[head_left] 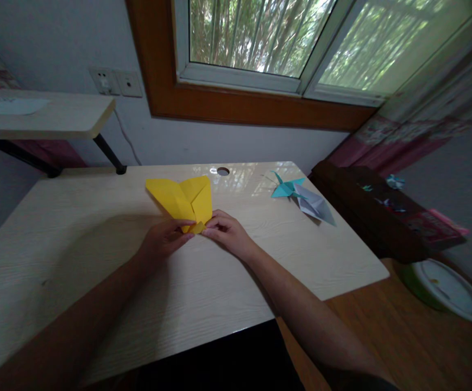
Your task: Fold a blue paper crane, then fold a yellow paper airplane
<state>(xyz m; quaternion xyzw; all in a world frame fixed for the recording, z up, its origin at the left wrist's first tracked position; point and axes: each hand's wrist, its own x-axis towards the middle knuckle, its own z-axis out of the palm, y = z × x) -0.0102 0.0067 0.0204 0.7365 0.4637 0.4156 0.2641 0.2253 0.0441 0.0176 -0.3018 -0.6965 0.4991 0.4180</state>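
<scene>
A folded sheet of yellow paper (178, 198) stands just above the table in the head view, its two wide flaps fanned out away from me. My left hand (160, 237) pinches its narrow near end from the left, thumb and fingers closed on the paper. From the right, my right hand (228, 231) grips the same end between thumb and fingers. Between the two hands, a small folded tip of the paper shows. Part of the paper's lower edge is hidden behind my fingers.
On the table (301, 260), a teal origami bird (287, 187) and a white folded paper piece (313, 203) lie at the right. A raised shelf (68, 122) stands at the back left. Beyond the right edge are a dark wooden cabinet (341, 201) and a round lidded bin (451, 288).
</scene>
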